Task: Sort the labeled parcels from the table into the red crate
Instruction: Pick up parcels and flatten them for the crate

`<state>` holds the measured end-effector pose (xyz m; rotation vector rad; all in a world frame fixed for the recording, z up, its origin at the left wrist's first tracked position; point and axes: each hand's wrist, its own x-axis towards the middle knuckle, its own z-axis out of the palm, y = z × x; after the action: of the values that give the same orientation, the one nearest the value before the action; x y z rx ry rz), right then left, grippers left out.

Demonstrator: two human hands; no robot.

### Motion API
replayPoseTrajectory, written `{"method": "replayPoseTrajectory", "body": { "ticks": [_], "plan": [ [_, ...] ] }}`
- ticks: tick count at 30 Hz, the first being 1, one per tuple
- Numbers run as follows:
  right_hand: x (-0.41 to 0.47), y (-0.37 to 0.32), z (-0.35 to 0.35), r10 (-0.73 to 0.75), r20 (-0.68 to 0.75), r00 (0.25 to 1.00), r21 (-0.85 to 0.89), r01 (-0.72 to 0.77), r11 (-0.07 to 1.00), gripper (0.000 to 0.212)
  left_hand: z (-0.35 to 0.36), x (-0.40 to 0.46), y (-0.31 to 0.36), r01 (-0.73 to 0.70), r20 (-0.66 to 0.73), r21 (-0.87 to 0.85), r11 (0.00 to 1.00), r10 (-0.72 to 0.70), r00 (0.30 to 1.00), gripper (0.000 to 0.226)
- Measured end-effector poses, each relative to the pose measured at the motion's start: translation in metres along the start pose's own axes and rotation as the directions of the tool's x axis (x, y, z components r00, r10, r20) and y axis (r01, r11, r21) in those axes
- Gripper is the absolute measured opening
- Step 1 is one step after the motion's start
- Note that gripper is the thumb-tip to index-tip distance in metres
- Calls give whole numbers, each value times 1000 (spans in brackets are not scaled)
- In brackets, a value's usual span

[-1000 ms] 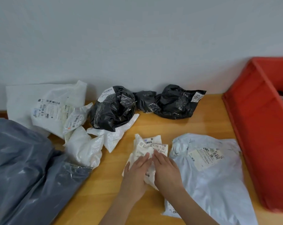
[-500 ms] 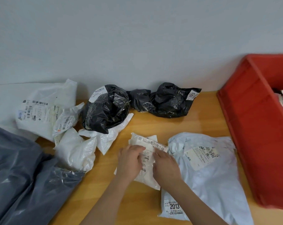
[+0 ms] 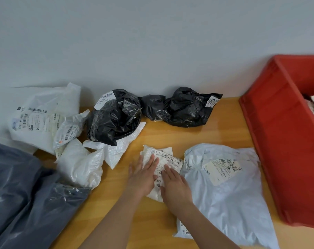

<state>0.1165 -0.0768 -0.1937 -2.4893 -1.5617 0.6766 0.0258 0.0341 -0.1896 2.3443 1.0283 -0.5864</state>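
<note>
Under both flat palms: small white labeled parcel, long axis running away-right twd red crate; my right hand nearer crate, left hand alongside, neither gripping.

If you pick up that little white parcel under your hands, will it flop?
Probably. The little white parcel looks crumpled and soft under the left hand and right hand, so it would likely sag. It seems light, and its plastic may be slippery.
</note>
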Motion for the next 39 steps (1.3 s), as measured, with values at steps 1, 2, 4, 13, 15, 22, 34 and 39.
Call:
{"method": "replayPoseTrajectory", "body": {
  "ticks": [1, 2, 4, 13, 15, 22, 34, 39],
  "plan": [
    [-1, 0, 1, -31, -3, 1000, 10, 31, 999, 65, -1, -3, 1, 6, -32, -13, 1000, -6, 999, 61],
    [-5, 1, 3, -29, -31, 999, 35, 30, 999, 62, -2, -6, 2, 8, -97, -44, 999, -12, 995, 57],
    [-12, 0, 0, -35, -99, 994, 79, 42, 996, 58, -7, -11, -1, -14, -302, -76, 997, -9, 953, 30],
    [-7, -15, 20, -132, -68, 989, 83, 137, 987, 46, 16, -34, -43, 8, -161, -411, 912, -81, 984, 45],
    [-7, -17, 17, -144, -59, 988, 98, 150, 984, 37, 27, -33, -39, 34, -208, -377, 925, -121, 971, 53],
    [21, -18, -12, -17, 15, 1000, 285, 12, 959, 34, 13, -30, -41, 138, -163, -452, 881, -234, 958, 48],
    [50, 1, -23, 367, -30, 930, 422, -321, 848, 36, 49, -43, -55, 359, 252, -933, 31, -654, 714, 15],
    [41, -2, -67, 376, -563, 736, 521, -37, 853, 25, 43, -34, -54, 342, 218, -938, 49, -685, 695, 14]
  ]
}}
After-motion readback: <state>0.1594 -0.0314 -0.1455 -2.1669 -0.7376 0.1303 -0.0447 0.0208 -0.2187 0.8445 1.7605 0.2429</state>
